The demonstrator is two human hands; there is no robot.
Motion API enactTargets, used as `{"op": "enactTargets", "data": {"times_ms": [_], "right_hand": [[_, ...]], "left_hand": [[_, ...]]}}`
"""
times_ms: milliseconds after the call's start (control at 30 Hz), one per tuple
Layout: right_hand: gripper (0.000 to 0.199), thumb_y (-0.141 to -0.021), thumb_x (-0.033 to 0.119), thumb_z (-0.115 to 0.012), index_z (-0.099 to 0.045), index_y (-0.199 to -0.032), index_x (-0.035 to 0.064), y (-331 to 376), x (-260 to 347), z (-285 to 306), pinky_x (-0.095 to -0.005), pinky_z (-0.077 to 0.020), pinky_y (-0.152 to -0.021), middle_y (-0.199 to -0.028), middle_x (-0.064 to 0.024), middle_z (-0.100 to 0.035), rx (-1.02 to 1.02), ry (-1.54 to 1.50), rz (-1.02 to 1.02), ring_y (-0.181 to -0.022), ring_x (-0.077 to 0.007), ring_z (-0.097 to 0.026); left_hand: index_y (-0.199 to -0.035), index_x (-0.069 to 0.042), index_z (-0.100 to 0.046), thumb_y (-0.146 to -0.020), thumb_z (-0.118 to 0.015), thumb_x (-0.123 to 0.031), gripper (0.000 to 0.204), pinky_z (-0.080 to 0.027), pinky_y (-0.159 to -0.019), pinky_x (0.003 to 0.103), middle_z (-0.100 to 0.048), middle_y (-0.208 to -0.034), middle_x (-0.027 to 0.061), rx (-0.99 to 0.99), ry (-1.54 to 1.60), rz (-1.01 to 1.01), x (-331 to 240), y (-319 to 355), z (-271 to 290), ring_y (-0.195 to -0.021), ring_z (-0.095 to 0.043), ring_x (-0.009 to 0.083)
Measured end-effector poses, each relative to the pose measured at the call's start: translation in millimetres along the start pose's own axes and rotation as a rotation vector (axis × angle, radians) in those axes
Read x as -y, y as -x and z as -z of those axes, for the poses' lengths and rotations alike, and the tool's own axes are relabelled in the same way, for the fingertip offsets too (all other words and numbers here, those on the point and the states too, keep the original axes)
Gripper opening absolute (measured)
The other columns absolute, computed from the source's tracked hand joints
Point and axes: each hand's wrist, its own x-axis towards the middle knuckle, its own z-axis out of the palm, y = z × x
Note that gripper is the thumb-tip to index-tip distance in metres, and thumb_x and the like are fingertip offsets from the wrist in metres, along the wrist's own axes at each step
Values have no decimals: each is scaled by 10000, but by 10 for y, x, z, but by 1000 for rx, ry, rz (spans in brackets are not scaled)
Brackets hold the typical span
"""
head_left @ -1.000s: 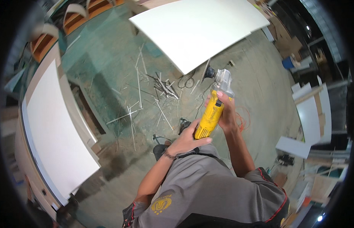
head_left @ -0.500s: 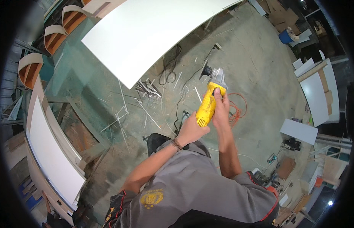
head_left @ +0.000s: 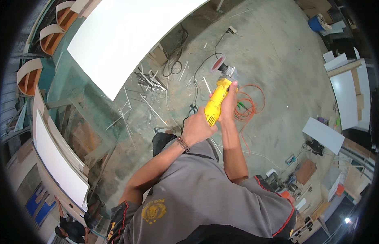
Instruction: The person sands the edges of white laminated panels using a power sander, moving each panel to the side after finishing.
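Note:
A yellow angle grinder [head_left: 214, 103] is held up in front of my body, clear of the white panel. Its grey metal head carries a round reddish disc [head_left: 218, 63], which points up and away to the left. My left hand [head_left: 196, 129] is closed around the rear end of the body. Farther along, my right hand [head_left: 229, 106] grips the side of the body just behind the head. The palm side of both grips is hidden. A large white panel [head_left: 128, 42] lies ahead to the left, its near corner closest to the grinder.
Thin offcut strips [head_left: 151, 81] litter the floor beside a dark cable [head_left: 195, 79]. An orange hose [head_left: 254, 103] lies coiled right of the grinder. White boards [head_left: 344, 93] lean at the right. A curved white-topped piece [head_left: 59, 158] stands left; another person [head_left: 71, 228] is behind it.
The grinder has turned in my hands, so the disc's reddish face now shows. Both hands have shifted slightly left and down in view, and the white panel appears farther left.

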Motion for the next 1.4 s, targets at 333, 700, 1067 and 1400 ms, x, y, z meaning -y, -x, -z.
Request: {"op": "enactTargets", "data": {"times_ms": [333, 700, 1067, 1400], "right_hand": [[536, -946, 536, -654, -592, -1130, 37, -253, -5, 92, -386, -588, -760, -960, -118, -667, 222, -328, -178, -845, -229, -689], [592, -843, 280, -810, -514, -1290, 30, -324, -315, -341, -353, -585, -677, -1001, -142, -674, 151, 137, 133, -781, -225, -687], [948, -669, 200, -937, -426, -1436, -24, -60, -1692, -824, -372, -469, -1026, -1336, -148, -526, 401, 526, 627, -1197, -229, -563], [1011, -619, 233, -976, -462, -1451, -25, 230, -2786, -1331, -374, -516, -993, -1356, -172, -555, 606, 594, 1073, -1193, -262, -609]], "left_hand": [[-1254, 2, -513, -778, -791, -295, 627, -542, -842, 462, -697, -1017, 235, 100, 275, -125, 263, -158, 78, -959, -703, 387], [-1409, -33, -531, -955, -685, -215, 513, -468, -977, 410, -614, -1236, 145, -1273, 173, 171, 2556, -124, 1781, -1139, -572, 243], [-1548, -208, -487, -1045, -431, -586, 632, -229, -1243, 488, -423, -1594, 213, -973, -988, -154, 3462, -1326, 3313, -1502, -328, 410], [-1621, -185, -327, -1024, -353, -662, 764, -148, -1226, 670, -248, -1682, 216, -815, -806, -10, 3257, -1294, 3237, -1549, -207, 447]]}}
